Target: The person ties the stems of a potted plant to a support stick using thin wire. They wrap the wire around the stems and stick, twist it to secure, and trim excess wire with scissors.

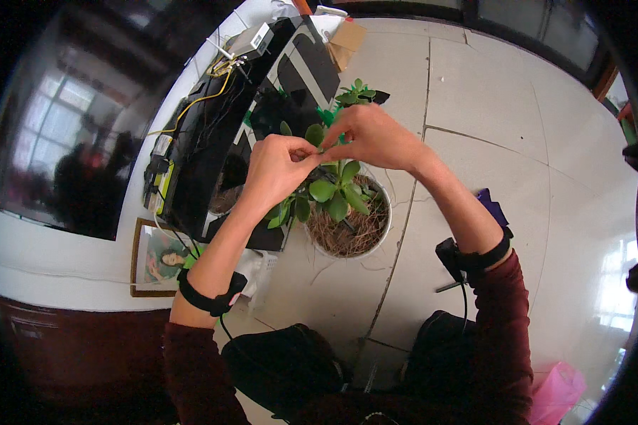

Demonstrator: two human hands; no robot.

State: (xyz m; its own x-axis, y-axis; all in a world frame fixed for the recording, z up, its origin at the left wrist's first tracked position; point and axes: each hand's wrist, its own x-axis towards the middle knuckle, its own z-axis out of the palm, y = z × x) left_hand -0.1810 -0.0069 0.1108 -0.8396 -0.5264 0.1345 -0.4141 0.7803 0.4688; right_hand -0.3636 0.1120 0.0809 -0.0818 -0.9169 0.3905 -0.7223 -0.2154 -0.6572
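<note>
A potted succulent with thick green leaves [337, 204] grows in a round white pot [389, 223], whose soil is covered with dry brown straw. Over the plant my left hand [283, 162] and my right hand [375, 139] meet, thumbs and forefingers pinched together at one spot among the upper stems. What lies between the fingertips is too small and too covered to make out. Beyond my right hand rises another leafy top [357, 94], with shiny green material [327, 116] just below it.
Left of the plant stands a glossy black cabinet [191, 175] bearing a white router [252, 40], yellow cable and a power strip [165, 183]. A framed picture [135, 260] leans by the wall. A cardboard box [346, 42] stands at the back, a pink plastic bag [558, 390] lower right.
</note>
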